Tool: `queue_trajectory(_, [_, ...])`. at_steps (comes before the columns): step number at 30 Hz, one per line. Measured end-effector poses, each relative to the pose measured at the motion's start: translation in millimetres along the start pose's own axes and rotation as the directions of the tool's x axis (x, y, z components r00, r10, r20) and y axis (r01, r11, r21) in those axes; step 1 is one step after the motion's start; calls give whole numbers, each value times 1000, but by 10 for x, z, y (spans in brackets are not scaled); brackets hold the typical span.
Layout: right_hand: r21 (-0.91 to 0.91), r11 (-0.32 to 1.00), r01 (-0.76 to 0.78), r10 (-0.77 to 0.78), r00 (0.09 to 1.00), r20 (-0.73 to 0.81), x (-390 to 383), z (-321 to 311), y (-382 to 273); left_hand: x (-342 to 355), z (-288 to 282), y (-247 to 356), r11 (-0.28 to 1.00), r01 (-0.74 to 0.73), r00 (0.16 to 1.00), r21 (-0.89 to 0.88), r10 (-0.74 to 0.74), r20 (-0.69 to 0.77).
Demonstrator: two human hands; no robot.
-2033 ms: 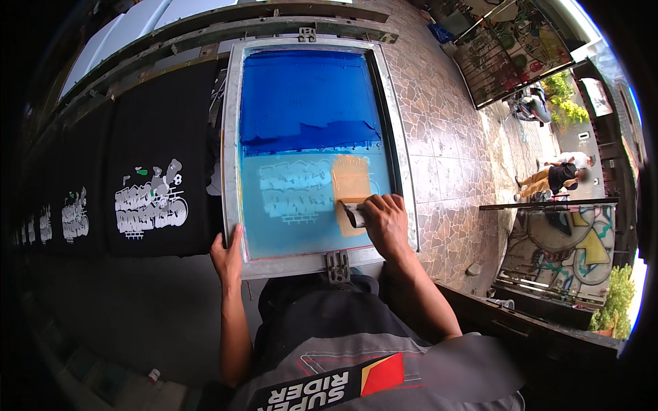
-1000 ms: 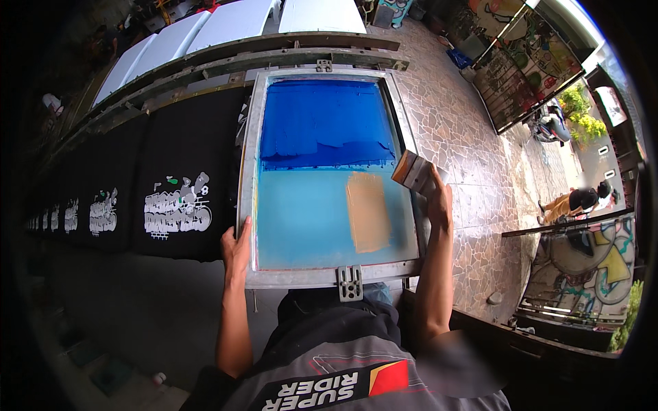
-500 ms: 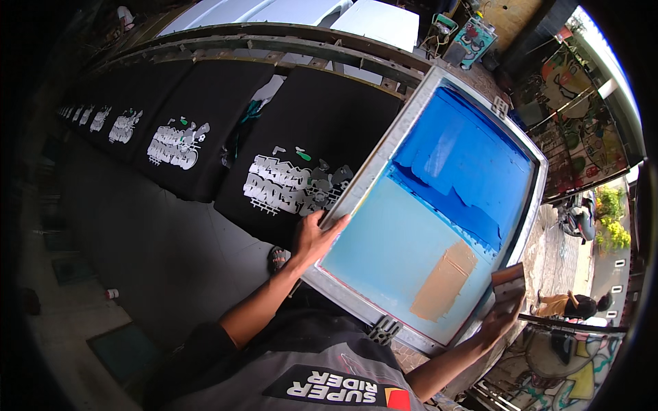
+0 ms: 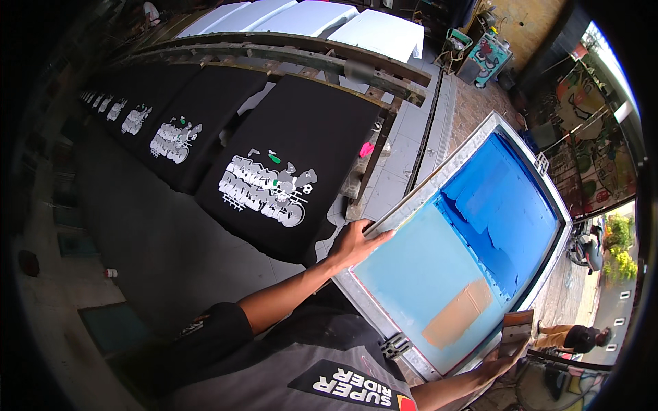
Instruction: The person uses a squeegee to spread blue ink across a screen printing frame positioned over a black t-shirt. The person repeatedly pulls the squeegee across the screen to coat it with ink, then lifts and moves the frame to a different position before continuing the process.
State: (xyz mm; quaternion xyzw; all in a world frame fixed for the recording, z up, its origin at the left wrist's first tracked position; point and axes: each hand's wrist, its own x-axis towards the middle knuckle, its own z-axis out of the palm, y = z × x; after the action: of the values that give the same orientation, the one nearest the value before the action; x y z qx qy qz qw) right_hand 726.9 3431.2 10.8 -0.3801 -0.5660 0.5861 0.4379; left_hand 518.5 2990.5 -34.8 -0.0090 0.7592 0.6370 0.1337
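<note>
Frame [image 4: 436, 180] clamped in left hand [image 4: 355, 245] (partly hidden beneath), squeegee [image 4: 516, 329] clamped in right hand [image 4: 508, 360]

A long rack [image 4: 375, 164] bears black printed cloths [image 4: 308, 103] spread flat in a row on the near side of its rail [image 4: 397, 68], with white panels [image 4: 380, 33] lined up on the far side.

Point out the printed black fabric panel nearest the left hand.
The rightmost printed black fabric panel, just beyond the left hand; the others lie farther off, leftward.
</note>
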Motion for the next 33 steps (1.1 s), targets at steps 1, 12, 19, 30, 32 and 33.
queue_trajectory(1, [3, 1000, -15, 15, 1000, 11, 157, 49, -13, 87, 61, 34, 1000, 20, 1000, -21, -20, -2])
queue_trajectory(12, [-105, 919, 379, -354, 914, 198, 1857, 1812, 73, 1874, 846, 94, 998, 56, 989, 21, -52, -138])
queue_trajectory(19, [475, 760, 444, -650, 507, 566, 2869, 3150, -343, 3236, 1021, 1044, 994, -104, 992, 30, 106, -71])
queue_trajectory(30, [124, 832, 541, -509, 654, 560, 3730, 4832, -631, 5238, 1593, 1626, 999, -31, 994, -25, 29, -106])
queue_trajectory(32, [107, 869, 483, -460, 710, 533, 4108, 5122, -448, 5638, 1749, 1739, 999, -53, 986, 2, 53, -158])
queue_trajectory(33, [99, 886, 453, -435, 737, 518, 4314, 5282, -357, 5827, 1837, 1822, 997, -69, 984, 23, 72, -165])
